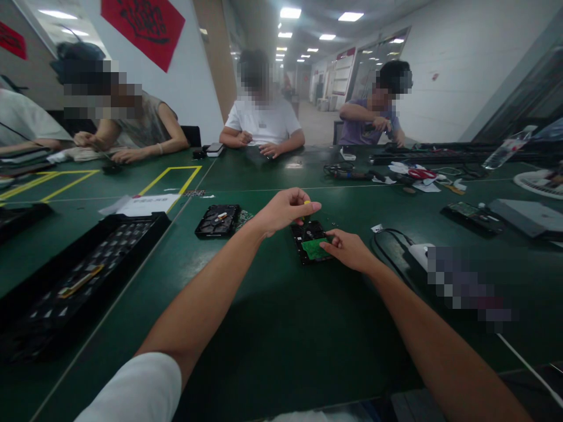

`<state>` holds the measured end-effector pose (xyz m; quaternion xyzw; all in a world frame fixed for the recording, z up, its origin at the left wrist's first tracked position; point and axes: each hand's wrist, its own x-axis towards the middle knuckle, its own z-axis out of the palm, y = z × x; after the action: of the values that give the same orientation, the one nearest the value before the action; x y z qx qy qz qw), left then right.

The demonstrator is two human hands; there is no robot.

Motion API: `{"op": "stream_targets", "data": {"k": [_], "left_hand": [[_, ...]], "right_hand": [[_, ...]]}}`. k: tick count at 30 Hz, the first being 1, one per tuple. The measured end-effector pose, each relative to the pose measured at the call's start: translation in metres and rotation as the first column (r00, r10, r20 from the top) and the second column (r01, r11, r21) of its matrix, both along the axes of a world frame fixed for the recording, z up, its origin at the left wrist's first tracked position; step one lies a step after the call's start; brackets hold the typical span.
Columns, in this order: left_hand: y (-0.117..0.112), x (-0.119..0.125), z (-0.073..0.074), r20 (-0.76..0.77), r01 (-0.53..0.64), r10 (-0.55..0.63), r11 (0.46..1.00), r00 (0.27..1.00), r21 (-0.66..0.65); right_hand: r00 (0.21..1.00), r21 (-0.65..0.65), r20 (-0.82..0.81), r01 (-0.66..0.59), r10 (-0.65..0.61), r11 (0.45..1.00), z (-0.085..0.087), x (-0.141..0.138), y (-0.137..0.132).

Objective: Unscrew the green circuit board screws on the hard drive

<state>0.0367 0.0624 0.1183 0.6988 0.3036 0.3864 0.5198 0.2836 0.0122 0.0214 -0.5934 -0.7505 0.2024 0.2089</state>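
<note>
"Hands first: what is each one doing?"

"The left hand (287, 211) hovers over the hard drive (301, 237). Its fingers (308, 206) are clenched round a small screwdriver (307, 203) with a yellow cap, and the shaft points down at the drive's far edge."

"And the other?"

"The right hand (349, 249) sits at the drive's near right side, fingertips on the green circuit board (313, 248). Whether those fingers pinch the board or merely rest on it, I cannot tell."

"Where does the drive lie?"

"Flat on the green surface (272, 328), about the middle of it, board side up, with one hand to either side."

"What else is around?"

"A second drive (219, 220) lies to the left, well apart. A long black tray (88, 264) sits further left, near the edge. A black cable (389, 243) loops just right of the right hand. Three people (264, 123) sit along the far side — each with hands on or near the surface."
</note>
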Motion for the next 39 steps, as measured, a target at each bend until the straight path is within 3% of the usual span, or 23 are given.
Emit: {"op": "stream_targets", "data": {"k": [9,18,24,28,35,39], "left_hand": [[0.0016,-0.0046,0.0029,0.015,0.055,-0.055,0.998,0.998,-0.032],[-0.0052,-0.0024,0.0076,0.164,0.187,-0.157,0.965,0.974,-0.184],[-0.0055,-0.0008,0.0087,0.202,0.165,-0.118,0.958,0.972,-0.233],[-0.0033,-0.0023,0.007,0.191,0.171,-0.134,0.966,0.972,-0.193],[0.003,-0.0024,0.0011,0.079,-0.004,0.011,0.996,0.997,-0.095],[0.0017,-0.0022,0.0019,0.122,0.049,-0.038,0.995,0.992,-0.09]], "right_hand": [[0.999,0.019,-0.019,-0.027,0.027,0.999,-0.0008,0.0019,0.0],[1.0,0.032,0.007,-0.003,0.003,0.999,-0.0013,-0.0001,-0.0005],[1.0,0.022,-0.009,-0.009,0.009,1.0,-0.001,0.0007,-0.001],[1.0,0.011,-0.016,-0.025,0.025,1.0,0.0008,0.0017,-0.0014],[0.999,-0.025,-0.011,-0.036,0.035,0.999,0.0066,0.0035,-0.0012],[0.998,-0.012,-0.028,-0.049,0.049,0.999,0.0032,0.0053,-0.0006]]}}
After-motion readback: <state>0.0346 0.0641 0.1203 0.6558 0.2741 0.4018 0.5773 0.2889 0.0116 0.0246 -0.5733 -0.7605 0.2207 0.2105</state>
